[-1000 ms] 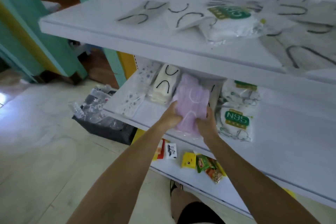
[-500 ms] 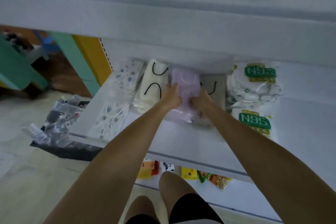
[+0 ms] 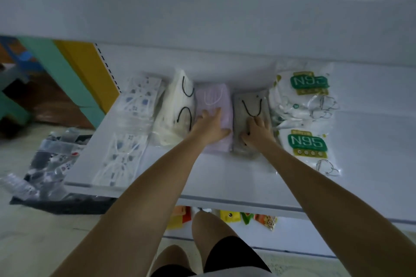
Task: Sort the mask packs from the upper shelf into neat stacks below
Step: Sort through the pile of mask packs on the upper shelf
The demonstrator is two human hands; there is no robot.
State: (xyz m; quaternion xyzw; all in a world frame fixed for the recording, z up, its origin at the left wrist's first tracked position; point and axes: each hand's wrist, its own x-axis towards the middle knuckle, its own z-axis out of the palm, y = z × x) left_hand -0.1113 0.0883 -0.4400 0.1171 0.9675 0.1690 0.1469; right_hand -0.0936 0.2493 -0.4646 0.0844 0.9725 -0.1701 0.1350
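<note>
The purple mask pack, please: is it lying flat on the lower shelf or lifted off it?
Lying flat: the purple mask pack rests on the shelf, with the left hand spread on top of it.

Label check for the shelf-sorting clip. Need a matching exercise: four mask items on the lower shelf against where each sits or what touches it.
1 lilac stack
2 grey stack
3 N95 packs
4 patterned packs

a far left of the row
b left hand rests on it
c far right of the row
d right hand rests on it

Pairs: 1-b, 2-d, 3-c, 4-a
</note>
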